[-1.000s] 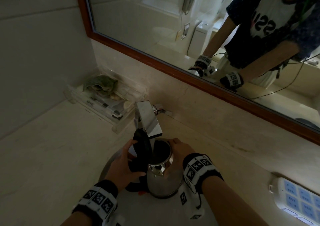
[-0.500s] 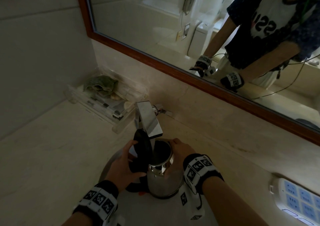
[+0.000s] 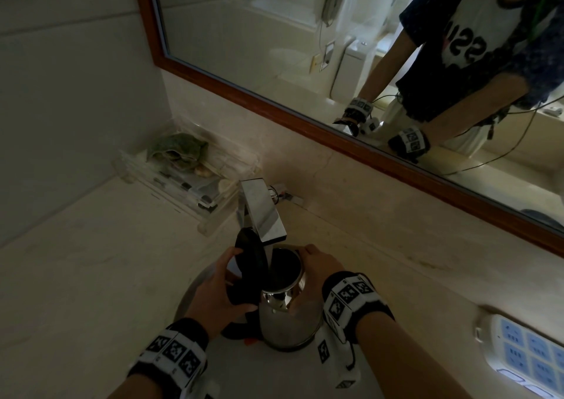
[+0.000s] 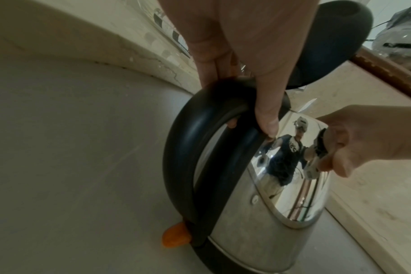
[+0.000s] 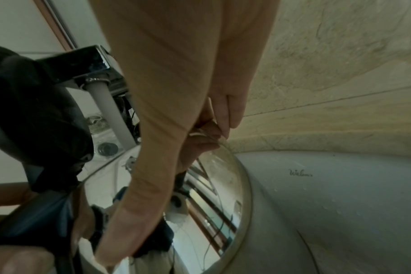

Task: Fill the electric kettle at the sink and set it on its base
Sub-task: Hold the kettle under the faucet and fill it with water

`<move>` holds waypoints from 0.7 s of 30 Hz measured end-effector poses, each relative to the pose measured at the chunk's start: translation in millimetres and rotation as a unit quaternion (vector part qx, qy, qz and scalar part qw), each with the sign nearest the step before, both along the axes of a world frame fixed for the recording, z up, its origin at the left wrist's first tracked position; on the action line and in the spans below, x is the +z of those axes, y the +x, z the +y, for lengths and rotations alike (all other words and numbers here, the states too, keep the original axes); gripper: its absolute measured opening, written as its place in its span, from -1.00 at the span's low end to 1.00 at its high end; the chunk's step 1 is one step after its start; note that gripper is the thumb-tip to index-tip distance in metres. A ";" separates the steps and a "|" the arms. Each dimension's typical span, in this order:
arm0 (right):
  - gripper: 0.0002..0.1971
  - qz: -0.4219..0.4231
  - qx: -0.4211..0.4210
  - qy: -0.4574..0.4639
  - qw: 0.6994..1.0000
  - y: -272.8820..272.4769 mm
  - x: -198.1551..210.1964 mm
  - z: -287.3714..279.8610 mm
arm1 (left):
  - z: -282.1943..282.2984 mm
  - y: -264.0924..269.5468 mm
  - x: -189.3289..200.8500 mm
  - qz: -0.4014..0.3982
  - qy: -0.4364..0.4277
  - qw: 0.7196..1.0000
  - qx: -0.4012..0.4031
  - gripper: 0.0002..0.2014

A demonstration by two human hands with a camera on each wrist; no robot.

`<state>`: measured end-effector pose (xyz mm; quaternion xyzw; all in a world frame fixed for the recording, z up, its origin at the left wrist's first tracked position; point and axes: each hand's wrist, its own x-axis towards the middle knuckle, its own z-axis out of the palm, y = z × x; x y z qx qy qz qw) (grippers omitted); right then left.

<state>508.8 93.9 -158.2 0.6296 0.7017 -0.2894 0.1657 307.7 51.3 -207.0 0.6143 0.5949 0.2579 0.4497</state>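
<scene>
A steel electric kettle (image 3: 287, 322) stands in the white sink basin (image 3: 274, 374), right under the chrome faucet (image 3: 262, 212). Its black lid (image 3: 250, 255) is tipped up and open. In the right wrist view a white water stream (image 5: 113, 115) falls from the faucet (image 5: 82, 61) toward the kettle's mouth. My left hand (image 3: 213, 295) grips the black handle (image 4: 188, 148), thumb over its top. My right hand (image 3: 317, 267) holds the kettle's right side, with fingertips (image 5: 218, 128) pinching the rim. An orange switch (image 4: 176, 235) sits at the handle's foot.
A clear tray (image 3: 189, 185) with toiletries and a green cloth stands on the counter at the back left. A white power strip (image 3: 525, 349) lies on the counter at the right. A wood-framed mirror (image 3: 305, 120) runs along the wall behind the faucet.
</scene>
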 end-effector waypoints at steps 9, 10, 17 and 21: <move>0.07 0.003 0.003 0.003 1.000 -0.5 1.1 -1.1 | 0.0 1.1 2.1 0.015 0.001 1.000 -0.003 -0.04; 0.08 0.002 0.001 0.003 1.000 -0.6 0.6 -1.0 | -0.2 1.1 2.2 0.016 0.001 1.000 -0.002 -0.04; 0.05 -0.007 0.007 -0.001 1.000 0.4 0.4 0.0 | -0.8 1.1 3.0 0.004 0.000 1.000 0.004 -0.01; 0.06 -0.004 0.000 0.002 1.000 0.1 -0.8 0.1 | -1.0 0.7 3.5 -0.002 0.003 1.000 0.008 -0.03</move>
